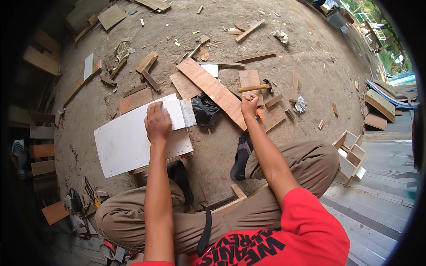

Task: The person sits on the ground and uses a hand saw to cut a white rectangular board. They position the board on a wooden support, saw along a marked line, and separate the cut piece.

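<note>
My left hand point(158, 123) is closed at the left end of a smaller white board point(175, 113), its fingers curled over the edge. This piece lies on a larger white board point(120, 142), raised off the ground on a wooden support by my feet. A grey strip point(187, 113) lies at the smaller board's right end. My right hand point(250, 105) is closed above a long plywood plank point(208, 86); what it holds, if anything, is hidden. Just beyond it lies a hammer point(255, 88) with a wooden handle. An orange and black object point(259, 116) shows beside my right wrist.
A black plastic bag point(205, 110) sits between the boards and plank. Wood offcuts point(148, 62) litter the dirt ground. A small compartmented wooden box point(349, 153) stands at right by metal sheeting point(377, 177). Tools point(91, 193) lie at left near my knee.
</note>
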Action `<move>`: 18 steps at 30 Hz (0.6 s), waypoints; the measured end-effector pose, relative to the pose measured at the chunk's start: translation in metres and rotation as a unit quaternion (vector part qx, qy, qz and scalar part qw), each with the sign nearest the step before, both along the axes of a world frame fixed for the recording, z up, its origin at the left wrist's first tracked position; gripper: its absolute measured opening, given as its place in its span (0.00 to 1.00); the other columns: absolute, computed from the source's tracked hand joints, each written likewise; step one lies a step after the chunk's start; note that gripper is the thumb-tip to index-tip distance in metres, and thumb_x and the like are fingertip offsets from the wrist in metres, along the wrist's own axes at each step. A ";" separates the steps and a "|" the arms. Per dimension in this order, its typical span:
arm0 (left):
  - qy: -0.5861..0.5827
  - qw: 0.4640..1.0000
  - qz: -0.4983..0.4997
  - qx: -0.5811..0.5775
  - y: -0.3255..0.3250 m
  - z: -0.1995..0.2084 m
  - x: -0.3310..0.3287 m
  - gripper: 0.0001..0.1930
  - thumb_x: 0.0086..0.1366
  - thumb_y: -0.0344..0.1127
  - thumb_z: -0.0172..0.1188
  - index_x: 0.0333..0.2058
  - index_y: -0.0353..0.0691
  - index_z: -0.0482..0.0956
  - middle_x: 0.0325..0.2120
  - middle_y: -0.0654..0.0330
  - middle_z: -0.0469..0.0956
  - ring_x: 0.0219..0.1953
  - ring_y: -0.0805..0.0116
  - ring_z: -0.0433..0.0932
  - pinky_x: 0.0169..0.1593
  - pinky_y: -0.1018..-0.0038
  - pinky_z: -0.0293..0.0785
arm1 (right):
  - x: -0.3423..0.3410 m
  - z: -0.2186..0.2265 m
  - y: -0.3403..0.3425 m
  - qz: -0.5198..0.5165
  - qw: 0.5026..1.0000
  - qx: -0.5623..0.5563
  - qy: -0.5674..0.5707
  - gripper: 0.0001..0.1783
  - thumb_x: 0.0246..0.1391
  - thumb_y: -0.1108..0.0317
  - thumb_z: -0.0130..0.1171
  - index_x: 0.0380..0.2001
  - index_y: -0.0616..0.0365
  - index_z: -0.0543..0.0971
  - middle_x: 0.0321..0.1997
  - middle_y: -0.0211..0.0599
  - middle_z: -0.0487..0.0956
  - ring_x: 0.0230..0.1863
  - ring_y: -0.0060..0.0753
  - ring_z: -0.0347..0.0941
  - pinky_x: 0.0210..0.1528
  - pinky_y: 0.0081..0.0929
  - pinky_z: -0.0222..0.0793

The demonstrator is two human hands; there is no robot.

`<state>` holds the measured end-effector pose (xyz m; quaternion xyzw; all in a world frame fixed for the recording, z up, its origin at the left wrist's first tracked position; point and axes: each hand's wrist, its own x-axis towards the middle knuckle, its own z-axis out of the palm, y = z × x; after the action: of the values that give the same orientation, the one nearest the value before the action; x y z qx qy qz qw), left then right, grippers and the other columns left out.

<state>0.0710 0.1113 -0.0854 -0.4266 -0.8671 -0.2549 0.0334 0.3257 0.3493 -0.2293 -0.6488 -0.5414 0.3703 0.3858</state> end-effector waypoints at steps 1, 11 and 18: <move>0.004 1.000 0.002 -0.002 -0.002 0.001 -0.002 0.17 0.67 0.38 0.51 0.53 0.42 0.74 0.54 0.54 0.74 0.62 0.55 0.68 0.62 0.57 0.64 | 0.002 -0.008 0.008 0.012 0.997 -0.074 0.030 0.23 0.56 0.60 0.63 0.47 0.63 0.69 0.38 0.44 0.79 0.37 0.35 0.79 0.42 0.30 0.74; 0.022 1.000 -0.004 -0.007 -0.010 0.004 -0.006 0.18 0.66 0.36 0.51 0.53 0.41 0.74 0.54 0.52 0.74 0.61 0.53 0.69 0.62 0.58 0.65 | 0.037 -0.032 0.006 0.059 0.903 -0.093 -0.414 0.22 0.56 0.60 0.58 0.49 0.62 0.75 0.56 0.56 0.74 0.59 0.53 0.71 0.61 0.45 0.67; -0.024 0.999 -0.024 0.004 0.012 0.002 0.012 0.18 0.66 0.37 0.51 0.53 0.41 0.74 0.55 0.52 0.74 0.62 0.52 0.68 0.62 0.57 0.64 | 0.149 -0.095 0.026 0.066 0.933 -0.112 -0.336 0.25 0.48 0.50 0.67 0.40 0.62 0.81 0.45 0.56 0.81 0.51 0.56 0.76 0.56 0.46 0.71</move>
<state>0.0830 0.1238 -0.0832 -0.4406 -0.8562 -0.2696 0.0082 0.4743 0.3756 -0.3247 -0.7375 -0.6355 0.2138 0.0810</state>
